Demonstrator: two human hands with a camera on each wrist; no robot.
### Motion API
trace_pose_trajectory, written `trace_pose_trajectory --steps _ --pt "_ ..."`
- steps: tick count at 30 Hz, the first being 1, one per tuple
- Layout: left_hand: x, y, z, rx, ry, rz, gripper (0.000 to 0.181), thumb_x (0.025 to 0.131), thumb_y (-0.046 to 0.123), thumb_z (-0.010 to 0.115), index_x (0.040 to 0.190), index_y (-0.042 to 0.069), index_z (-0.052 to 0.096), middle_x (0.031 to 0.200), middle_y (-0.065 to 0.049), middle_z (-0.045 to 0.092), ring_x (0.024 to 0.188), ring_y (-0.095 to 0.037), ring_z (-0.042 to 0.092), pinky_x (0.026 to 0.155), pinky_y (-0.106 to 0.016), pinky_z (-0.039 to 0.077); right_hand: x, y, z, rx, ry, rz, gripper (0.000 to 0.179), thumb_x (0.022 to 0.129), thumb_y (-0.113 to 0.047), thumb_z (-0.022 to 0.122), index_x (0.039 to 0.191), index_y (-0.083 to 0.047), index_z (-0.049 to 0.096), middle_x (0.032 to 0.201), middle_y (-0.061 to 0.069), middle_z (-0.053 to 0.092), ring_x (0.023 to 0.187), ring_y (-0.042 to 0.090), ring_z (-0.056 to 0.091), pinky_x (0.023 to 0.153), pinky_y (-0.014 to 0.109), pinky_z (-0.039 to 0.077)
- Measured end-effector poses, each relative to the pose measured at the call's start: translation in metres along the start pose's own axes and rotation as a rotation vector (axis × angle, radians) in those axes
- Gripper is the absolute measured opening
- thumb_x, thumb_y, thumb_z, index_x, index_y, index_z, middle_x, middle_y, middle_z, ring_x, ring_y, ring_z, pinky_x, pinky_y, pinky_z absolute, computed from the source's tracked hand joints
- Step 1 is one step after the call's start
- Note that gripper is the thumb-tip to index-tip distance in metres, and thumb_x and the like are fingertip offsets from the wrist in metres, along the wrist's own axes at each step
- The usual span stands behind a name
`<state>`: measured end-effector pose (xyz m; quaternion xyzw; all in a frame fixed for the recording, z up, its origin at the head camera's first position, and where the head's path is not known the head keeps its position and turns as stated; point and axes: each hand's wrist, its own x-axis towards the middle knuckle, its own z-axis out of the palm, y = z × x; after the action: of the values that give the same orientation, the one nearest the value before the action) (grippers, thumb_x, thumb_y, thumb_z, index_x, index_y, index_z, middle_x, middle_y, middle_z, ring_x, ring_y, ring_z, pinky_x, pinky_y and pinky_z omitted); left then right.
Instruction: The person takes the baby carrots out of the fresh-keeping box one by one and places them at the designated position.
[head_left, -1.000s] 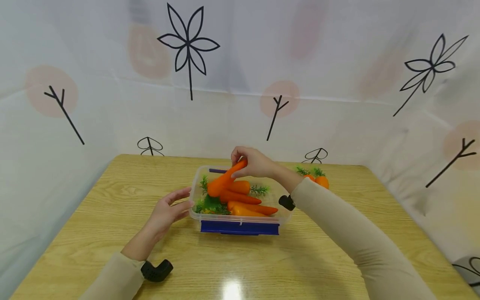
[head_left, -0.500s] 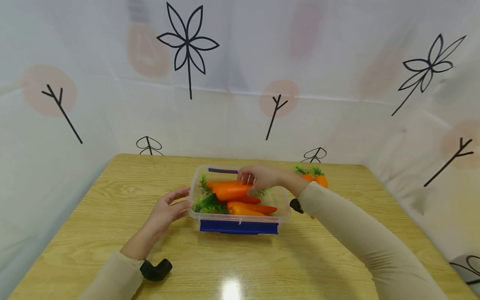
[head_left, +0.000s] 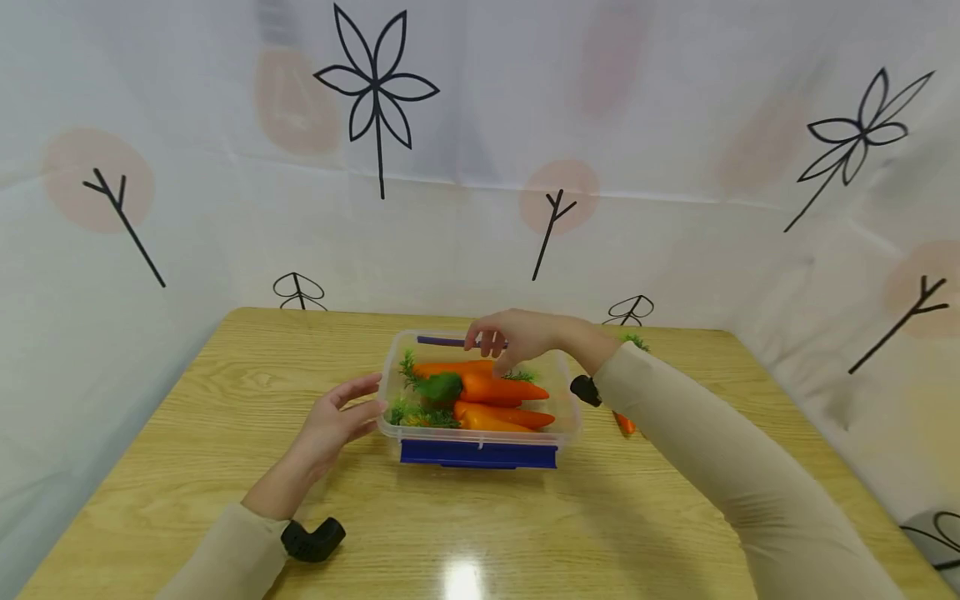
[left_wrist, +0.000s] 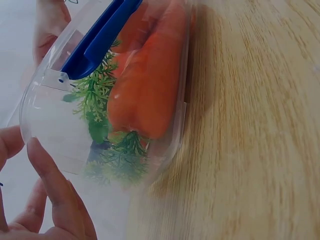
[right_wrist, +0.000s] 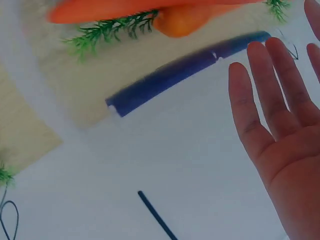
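A clear plastic box (head_left: pixel 480 436) with blue clips holds several orange carrots, some with feathery green tops. On top of the pile lies an orange carrot (head_left: pixel 502 388) with a smooth dark green end pointing left. My right hand (head_left: pixel 517 337) hovers over the box's far side, fingers spread and nothing in them; the right wrist view shows its palm and straight fingers. At the box's left end, my left hand (head_left: pixel 337 425) rests its fingertips (left_wrist: pixel 40 152) against the rim corner, relaxed. A big carrot (left_wrist: pixel 150 80) shows through the box wall in the left wrist view.
More carrots lie on the table right of the box, mostly hidden by the right sleeve; one orange tip (head_left: pixel 624 423) shows. The wooden table (head_left: pixel 375 533) ends at a white patterned cloth (head_left: pixel 465 242) behind. Each wrist wears a black device (head_left: pixel 313 542).
My right hand lowered the dark-green-ended carrot into the box, let it go and lifted slightly away. The carrot now lies with its tip to the right. The left hand stayed put.
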<state>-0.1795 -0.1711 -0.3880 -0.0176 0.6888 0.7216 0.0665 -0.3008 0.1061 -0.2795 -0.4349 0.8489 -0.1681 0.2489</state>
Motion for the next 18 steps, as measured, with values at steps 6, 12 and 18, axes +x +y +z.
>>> trace_pose_trajectory --steps 6,12,18 --pt "0.0 0.0 -0.001 0.0 0.001 0.004 0.055 0.089 0.013 0.065 0.138 0.003 0.043 0.135 -0.015 0.038 0.095 -0.01 0.058 0.083 -0.027 0.049 0.016 0.005 0.012 -0.049 -0.155 0.07 0.044 0.082 -0.003 0.07 0.12 -0.014 0.05 0.119 0.008 0.051 0.104 0.025 0.052 0.087 0.032 0.047" --pt "0.0 -0.001 0.0 -0.005 -0.003 0.007 0.055 0.088 0.012 0.065 0.138 0.003 0.043 0.135 -0.015 0.039 0.096 -0.012 0.058 0.084 -0.028 0.049 0.026 0.013 0.025 -0.041 -0.183 0.133 0.05 0.079 -0.002 0.072 0.119 -0.019 0.046 0.119 0.005 0.046 0.105 0.022 0.045 0.08 0.031 0.046" --pt "0.0 -0.001 -0.001 -0.004 0.001 0.005 0.054 0.088 0.012 0.065 0.137 0.003 0.043 0.135 -0.015 0.039 0.096 -0.012 0.058 0.083 -0.028 0.049 0.027 0.012 0.028 -0.06 -0.153 0.108 0.051 0.079 -0.006 0.073 0.12 -0.017 0.045 0.115 0.004 0.046 0.1 0.022 0.044 0.079 0.031 0.045"
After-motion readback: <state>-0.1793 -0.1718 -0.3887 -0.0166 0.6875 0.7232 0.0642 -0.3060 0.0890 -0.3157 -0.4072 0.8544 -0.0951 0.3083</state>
